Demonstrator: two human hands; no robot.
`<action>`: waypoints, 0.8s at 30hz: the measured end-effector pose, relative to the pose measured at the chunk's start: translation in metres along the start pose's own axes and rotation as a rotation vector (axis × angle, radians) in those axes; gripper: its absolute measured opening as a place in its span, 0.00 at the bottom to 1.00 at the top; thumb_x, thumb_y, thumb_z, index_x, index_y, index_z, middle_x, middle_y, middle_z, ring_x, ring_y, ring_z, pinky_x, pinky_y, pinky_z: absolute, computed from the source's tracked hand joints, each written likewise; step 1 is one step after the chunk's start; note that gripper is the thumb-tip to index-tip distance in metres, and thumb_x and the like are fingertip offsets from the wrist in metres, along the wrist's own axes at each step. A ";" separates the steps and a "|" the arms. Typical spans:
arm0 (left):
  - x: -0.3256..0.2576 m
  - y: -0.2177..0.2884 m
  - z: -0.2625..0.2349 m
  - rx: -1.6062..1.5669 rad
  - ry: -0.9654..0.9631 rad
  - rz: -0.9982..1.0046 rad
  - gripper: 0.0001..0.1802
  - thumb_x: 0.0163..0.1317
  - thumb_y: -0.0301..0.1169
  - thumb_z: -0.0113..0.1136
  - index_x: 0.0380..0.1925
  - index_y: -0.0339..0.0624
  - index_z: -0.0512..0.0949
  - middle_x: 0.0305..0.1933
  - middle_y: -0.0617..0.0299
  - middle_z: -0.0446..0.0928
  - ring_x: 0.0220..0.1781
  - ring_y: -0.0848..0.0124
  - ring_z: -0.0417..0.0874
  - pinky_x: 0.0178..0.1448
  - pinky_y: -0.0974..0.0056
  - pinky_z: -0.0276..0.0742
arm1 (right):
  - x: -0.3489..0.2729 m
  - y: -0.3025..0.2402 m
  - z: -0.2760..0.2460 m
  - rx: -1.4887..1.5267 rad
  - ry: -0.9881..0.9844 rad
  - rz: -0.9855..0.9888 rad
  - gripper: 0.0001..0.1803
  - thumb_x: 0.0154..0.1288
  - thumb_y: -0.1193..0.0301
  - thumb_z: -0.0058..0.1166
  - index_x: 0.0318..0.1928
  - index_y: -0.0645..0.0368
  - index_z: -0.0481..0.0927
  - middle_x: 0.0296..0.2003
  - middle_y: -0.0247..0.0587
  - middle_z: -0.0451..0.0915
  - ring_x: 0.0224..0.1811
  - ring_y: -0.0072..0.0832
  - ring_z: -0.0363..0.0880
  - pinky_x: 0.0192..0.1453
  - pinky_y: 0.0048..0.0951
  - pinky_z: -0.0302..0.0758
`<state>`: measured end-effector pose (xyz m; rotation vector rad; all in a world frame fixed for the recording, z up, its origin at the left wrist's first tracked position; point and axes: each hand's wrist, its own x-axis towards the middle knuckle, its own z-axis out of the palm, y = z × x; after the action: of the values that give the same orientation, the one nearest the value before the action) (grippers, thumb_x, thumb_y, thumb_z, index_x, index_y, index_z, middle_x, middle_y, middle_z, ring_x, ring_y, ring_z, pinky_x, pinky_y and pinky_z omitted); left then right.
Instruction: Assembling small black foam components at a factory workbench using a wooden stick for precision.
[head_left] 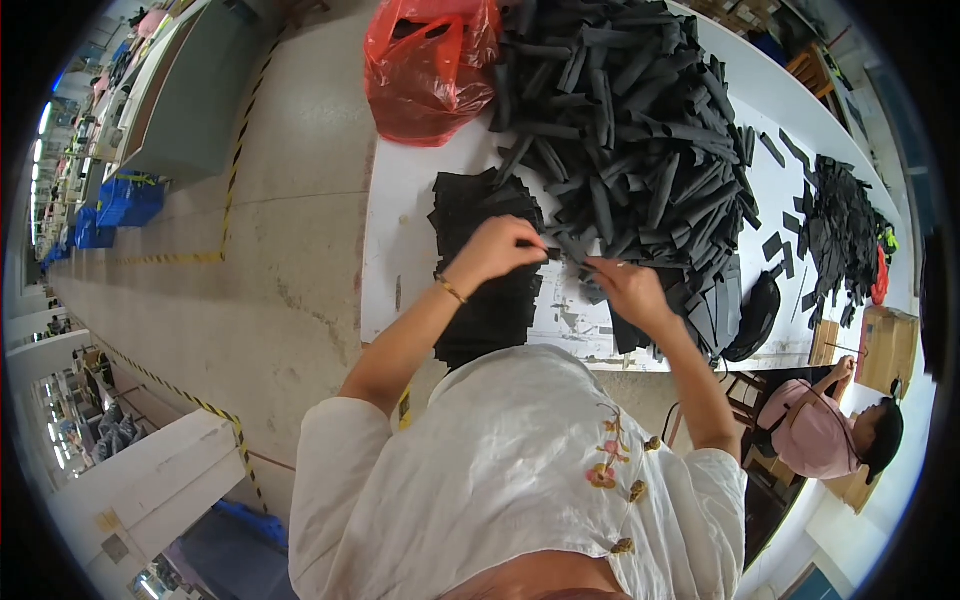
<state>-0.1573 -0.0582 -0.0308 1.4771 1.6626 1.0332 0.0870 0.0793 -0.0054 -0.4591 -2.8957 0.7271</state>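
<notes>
My left hand is closed in a pinch, with a small dark piece at its fingertips. It hovers over the right edge of a neat stack of flat black pieces, which look like cut fabric. My right hand pinches the lower end of a black strip just to the right of it. A narrow gap separates the two sets of fingertips. Beyond them rises a large loose heap of curled black strips. Whether both hands grip one and the same strip cannot be made out.
A red plastic bag rests at the white table's far left corner. On the right are a black bag, a second dark pile and cardboard boxes. Another person in pink sits beyond the table's right end.
</notes>
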 end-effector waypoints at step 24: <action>-0.022 -0.041 -0.061 -1.425 1.138 -0.212 0.16 0.66 0.43 0.59 0.39 0.39 0.77 0.13 0.75 0.58 0.11 0.82 0.51 0.17 0.73 0.46 | -0.077 -0.057 0.060 0.556 -0.205 0.379 0.06 0.67 0.74 0.52 0.34 0.64 0.77 0.19 0.52 0.75 0.20 0.43 0.78 0.25 0.38 0.71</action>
<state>-0.2271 -0.0892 -0.0397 -0.3163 0.9710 2.3695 0.1336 -0.0198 -0.0345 -0.9031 -2.6185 1.6552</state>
